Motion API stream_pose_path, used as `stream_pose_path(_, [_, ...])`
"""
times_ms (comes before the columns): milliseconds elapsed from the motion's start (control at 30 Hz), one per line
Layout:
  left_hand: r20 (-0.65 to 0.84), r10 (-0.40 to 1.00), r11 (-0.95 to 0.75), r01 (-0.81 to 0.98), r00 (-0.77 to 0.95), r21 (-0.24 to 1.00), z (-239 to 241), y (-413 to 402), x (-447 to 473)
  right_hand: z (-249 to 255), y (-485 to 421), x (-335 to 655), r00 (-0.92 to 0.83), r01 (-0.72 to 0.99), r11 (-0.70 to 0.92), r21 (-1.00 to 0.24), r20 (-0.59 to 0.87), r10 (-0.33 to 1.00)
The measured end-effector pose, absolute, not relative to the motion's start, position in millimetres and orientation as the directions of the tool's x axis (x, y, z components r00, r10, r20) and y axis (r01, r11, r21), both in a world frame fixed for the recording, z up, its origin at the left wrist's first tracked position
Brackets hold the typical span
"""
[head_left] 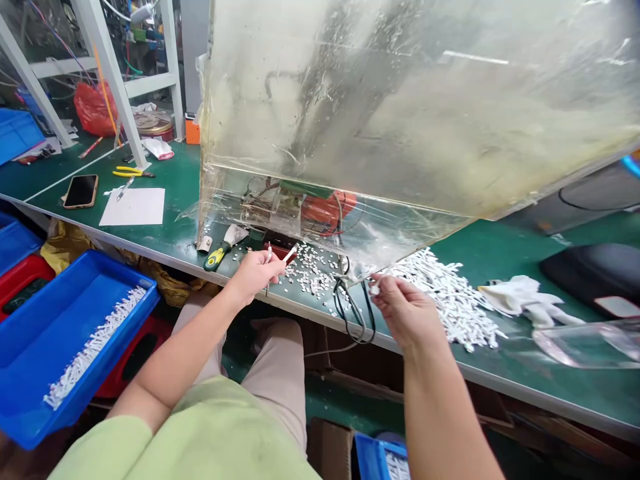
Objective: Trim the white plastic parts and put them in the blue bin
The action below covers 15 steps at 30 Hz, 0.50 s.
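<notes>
My left hand (pixel 256 273) is closed around a thin white stick-like part (pixel 289 254) and what looks like tweezers (pixel 269 261), near the front edge of the green bench (pixel 170 220). My right hand (pixel 405 308) pinches a small white piece at its fingertips, just under the lower edge of a scratched clear plastic shield (pixel 400 100). Behind the shield sits a small machine with an orange part (pixel 320 208). Small white pieces (pixel 310 270) lie scattered between my hands. A larger pile of white sticks (pixel 450 293) lies right of my right hand.
A blue tray (pixel 30 373) with white sticks sits at my lower left. On the bench are a phone (pixel 81 191), a white sheet (pixel 133 206), yellow pliers (pixel 131 173), a green-yellow tool (pixel 217 257), white gloves (pixel 525 300) and a clear bag (pixel 590 340). Black cables (pixel 355 313) hang over the edge.
</notes>
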State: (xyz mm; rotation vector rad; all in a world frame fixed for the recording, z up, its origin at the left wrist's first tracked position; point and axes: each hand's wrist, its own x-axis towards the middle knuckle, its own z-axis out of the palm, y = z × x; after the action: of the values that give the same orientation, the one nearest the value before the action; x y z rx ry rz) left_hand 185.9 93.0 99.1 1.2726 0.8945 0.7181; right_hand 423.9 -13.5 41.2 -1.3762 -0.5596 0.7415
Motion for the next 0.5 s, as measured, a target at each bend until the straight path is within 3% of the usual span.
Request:
stream_pose_path(133, [-0.23,0.808,0.44,-0.296,0.543,0.848,107,83,169,50,-3,371,0.434,-0.024,-0.021,-0.999,-0.03,0.901])
stream_pose_path(200, [-0.248,0.791,0.5,-0.355,0.56,0.79,105,82,165,55,5,348,0.327,0.032,-0.015,-0.999,-0.004,0.945])
stream_pose_path(500, [-0.064,0.873,0.176,-0.191,0.484,0.966,101,82,166,67,23,299,0.108,0.155,0.061,-0.986,0.079,0.991])
